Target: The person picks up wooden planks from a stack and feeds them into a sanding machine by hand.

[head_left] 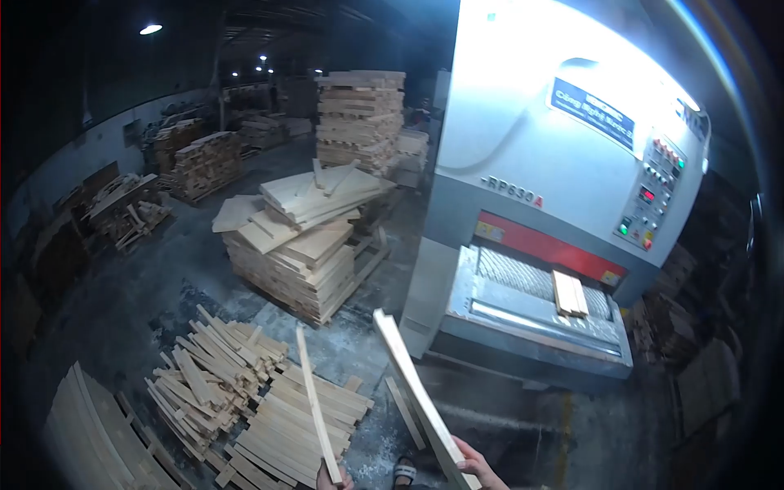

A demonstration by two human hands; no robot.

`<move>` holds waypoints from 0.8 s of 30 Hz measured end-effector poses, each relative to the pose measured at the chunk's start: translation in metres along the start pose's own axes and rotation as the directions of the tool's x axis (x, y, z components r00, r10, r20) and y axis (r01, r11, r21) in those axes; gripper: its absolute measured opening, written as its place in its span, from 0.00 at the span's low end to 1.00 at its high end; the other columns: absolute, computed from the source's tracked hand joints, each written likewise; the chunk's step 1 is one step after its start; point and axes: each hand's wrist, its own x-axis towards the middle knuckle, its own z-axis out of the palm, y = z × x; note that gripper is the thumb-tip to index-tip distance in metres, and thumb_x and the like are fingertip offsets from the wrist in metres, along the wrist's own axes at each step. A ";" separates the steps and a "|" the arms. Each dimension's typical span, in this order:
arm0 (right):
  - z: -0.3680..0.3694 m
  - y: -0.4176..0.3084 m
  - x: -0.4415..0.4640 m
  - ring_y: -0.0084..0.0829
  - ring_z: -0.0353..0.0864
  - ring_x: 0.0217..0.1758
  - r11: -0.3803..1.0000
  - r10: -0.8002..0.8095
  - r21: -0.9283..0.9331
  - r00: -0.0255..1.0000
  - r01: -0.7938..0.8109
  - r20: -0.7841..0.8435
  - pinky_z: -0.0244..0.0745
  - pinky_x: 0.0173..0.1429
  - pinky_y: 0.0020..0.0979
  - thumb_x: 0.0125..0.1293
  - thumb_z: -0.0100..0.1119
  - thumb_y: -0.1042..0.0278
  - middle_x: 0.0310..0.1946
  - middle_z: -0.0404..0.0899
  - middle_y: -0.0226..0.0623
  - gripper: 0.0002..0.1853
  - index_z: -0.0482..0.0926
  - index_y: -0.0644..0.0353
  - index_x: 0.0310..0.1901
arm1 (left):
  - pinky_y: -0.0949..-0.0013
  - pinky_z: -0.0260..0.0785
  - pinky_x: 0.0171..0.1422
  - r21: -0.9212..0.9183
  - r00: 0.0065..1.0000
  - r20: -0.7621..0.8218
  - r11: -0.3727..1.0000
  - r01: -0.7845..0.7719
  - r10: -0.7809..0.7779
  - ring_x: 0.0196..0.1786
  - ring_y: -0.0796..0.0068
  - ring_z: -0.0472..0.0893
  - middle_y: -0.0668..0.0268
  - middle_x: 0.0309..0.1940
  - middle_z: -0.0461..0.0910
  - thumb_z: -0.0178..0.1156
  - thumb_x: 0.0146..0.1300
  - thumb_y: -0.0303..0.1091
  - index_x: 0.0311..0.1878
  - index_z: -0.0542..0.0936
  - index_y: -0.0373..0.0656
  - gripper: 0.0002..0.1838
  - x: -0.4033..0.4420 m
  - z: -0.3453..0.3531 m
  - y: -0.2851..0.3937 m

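My left hand (335, 478), at the bottom edge, is closed round the lower end of a thin, slightly curved wooden strip (314, 404) that points up over the piles. To its right, my right hand (478, 464) grips the lower end of a longer, thicker wooden piece (416, 392), which slants up to the left. The two pieces are apart. Short wooden boards (570, 294) lie on the feed bed (531, 314) of the large white machine (563, 106), beyond my right hand.
Wooden strips (302, 429) lie in piles on the floor at lower left. A stack of boards (290, 265) stands ahead, with a taller stack (359, 118) behind it. Curved panels (90, 433) are at the far lower left. The machine's control panel (652, 192) is at right.
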 end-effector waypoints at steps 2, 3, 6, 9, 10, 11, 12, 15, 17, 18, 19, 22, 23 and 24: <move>0.002 -0.005 -0.022 0.34 0.75 0.58 0.979 -0.002 0.206 1.000 0.001 0.007 0.73 0.62 0.37 0.46 0.65 0.59 0.59 0.71 0.41 0.51 0.53 0.60 0.74 | 0.72 0.57 0.19 0.079 0.996 0.065 0.995 0.061 -0.066 0.15 0.74 0.65 0.65 0.18 0.69 0.42 0.72 0.59 0.57 0.72 0.54 0.23 0.002 0.057 -0.006; 0.014 -0.021 -0.036 0.39 0.75 0.58 0.960 -0.027 0.279 1.000 0.026 0.000 0.75 0.61 0.44 0.45 0.66 0.59 0.59 0.70 0.43 0.52 0.53 0.61 0.74 | 0.69 0.59 0.19 0.023 0.978 0.182 0.995 0.100 -0.102 0.16 0.73 0.67 0.65 0.19 0.69 0.43 0.73 0.57 0.59 0.70 0.51 0.23 0.007 0.074 -0.012; 0.011 -0.046 -0.060 0.47 0.75 0.57 0.914 -0.116 0.393 0.993 0.095 0.031 0.76 0.58 0.59 0.44 0.68 0.56 0.58 0.68 0.50 0.53 0.53 0.63 0.72 | 0.69 0.58 0.19 0.021 0.902 0.349 0.965 0.262 -0.253 0.16 0.73 0.67 0.64 0.20 0.70 0.42 0.74 0.53 0.60 0.67 0.47 0.22 0.003 0.148 -0.027; -0.008 -0.049 -0.077 0.50 0.75 0.58 0.824 -0.204 0.549 0.977 0.141 0.055 0.75 0.58 0.62 0.45 0.69 0.53 0.58 0.67 0.54 0.52 0.54 0.68 0.70 | 0.72 0.60 0.18 -0.150 0.718 0.595 0.828 0.540 -0.361 0.16 0.75 0.69 0.62 0.21 0.70 0.41 0.76 0.45 0.61 0.64 0.43 0.19 0.004 0.198 -0.058; -0.014 -0.052 -0.085 0.50 0.75 0.58 0.779 -0.231 0.608 0.972 0.155 0.049 0.75 0.58 0.61 0.45 0.70 0.53 0.58 0.67 0.55 0.52 0.55 0.69 0.69 | 0.74 0.60 0.18 -0.198 0.665 0.652 0.764 0.614 -0.365 0.16 0.75 0.71 0.62 0.21 0.70 0.41 0.76 0.42 0.62 0.64 0.43 0.18 0.006 0.212 -0.071; -0.020 -0.056 -0.093 0.49 0.74 0.59 0.723 -0.269 0.666 0.963 0.183 0.027 0.75 0.59 0.61 0.46 0.69 0.50 0.58 0.66 0.56 0.53 0.54 0.71 0.69 | 0.76 0.61 0.18 -0.242 0.611 0.704 0.688 0.685 -0.361 0.16 0.76 0.72 0.62 0.20 0.70 0.40 0.77 0.40 0.62 0.64 0.43 0.17 0.007 0.226 -0.088; -0.029 -0.060 -0.102 0.49 0.73 0.60 0.711 -0.285 0.675 0.958 0.199 0.017 0.75 0.59 0.61 0.46 0.69 0.50 0.59 0.65 0.56 0.53 0.54 0.71 0.69 | 0.77 0.61 0.18 -0.282 0.561 0.752 0.600 0.749 -0.347 0.16 0.77 0.73 0.61 0.20 0.70 0.40 0.77 0.38 0.62 0.64 0.43 0.16 0.007 0.236 -0.106; -0.071 -0.063 -0.121 0.48 0.71 0.63 0.694 -0.322 0.681 0.947 0.235 0.000 0.76 0.58 0.58 0.47 0.69 0.47 0.62 0.63 0.57 0.54 0.53 0.70 0.70 | 0.80 0.64 0.17 -0.339 0.494 0.796 0.418 0.843 -0.350 0.17 0.77 0.76 0.61 0.20 0.70 0.40 0.76 0.33 0.61 0.68 0.44 0.15 0.011 0.257 -0.160; -0.099 -0.064 -0.135 0.49 0.72 0.62 0.655 -0.337 0.712 0.941 0.252 -0.023 0.76 0.58 0.58 0.45 0.70 0.46 0.62 0.63 0.57 0.56 0.53 0.70 0.70 | 0.79 0.65 0.17 -0.354 0.468 0.804 0.335 0.873 -0.368 0.17 0.78 0.76 0.62 0.19 0.69 0.41 0.76 0.32 0.60 0.71 0.44 0.15 0.014 0.272 -0.191; -0.113 -0.064 -0.142 0.50 0.72 0.61 0.638 -0.344 0.725 0.938 0.261 -0.035 0.76 0.58 0.57 0.44 0.71 0.45 0.62 0.63 0.57 0.57 0.52 0.70 0.70 | 0.79 0.65 0.17 -0.361 0.462 0.805 0.310 0.880 -0.373 0.17 0.77 0.76 0.62 0.19 0.69 0.42 0.75 0.32 0.60 0.70 0.45 0.14 0.016 0.278 -0.205; -0.126 -0.060 -0.149 0.51 0.73 0.60 0.616 -0.361 0.746 0.933 0.252 -0.017 0.76 0.58 0.57 0.43 0.72 0.44 0.62 0.63 0.57 0.58 0.52 0.70 0.70 | 0.79 0.65 0.17 -0.371 0.459 0.806 0.286 0.884 -0.374 0.18 0.77 0.76 0.62 0.19 0.69 0.42 0.75 0.31 0.60 0.69 0.46 0.13 0.018 0.281 -0.216; -0.170 -0.054 -0.164 0.53 0.75 0.58 0.567 -0.396 0.789 0.918 0.236 0.011 0.76 0.57 0.58 0.41 0.74 0.42 0.63 0.62 0.58 0.61 0.51 0.71 0.70 | 0.79 0.65 0.18 -0.375 0.460 0.800 0.278 0.884 -0.385 0.18 0.77 0.75 0.62 0.19 0.68 0.43 0.74 0.29 0.60 0.68 0.46 0.13 0.028 0.293 -0.251; -0.183 -0.055 -0.167 0.54 0.75 0.57 0.558 -0.397 0.793 0.918 0.245 -0.005 0.76 0.56 0.58 0.40 0.74 0.42 0.63 0.62 0.59 0.62 0.51 0.71 0.70 | 0.79 0.65 0.18 -0.373 0.464 0.792 0.288 0.882 -0.396 0.17 0.77 0.75 0.62 0.20 0.68 0.44 0.74 0.29 0.60 0.68 0.46 0.13 0.031 0.298 -0.261; -0.194 -0.055 -0.170 0.54 0.75 0.57 0.545 -0.396 0.799 0.918 0.253 -0.021 0.77 0.56 0.58 0.39 0.74 0.42 0.63 0.62 0.59 0.62 0.51 0.71 0.70 | 0.79 0.65 0.18 -0.373 0.471 0.781 0.300 0.878 -0.409 0.17 0.77 0.75 0.62 0.20 0.68 0.44 0.74 0.30 0.60 0.68 0.46 0.13 0.033 0.302 -0.269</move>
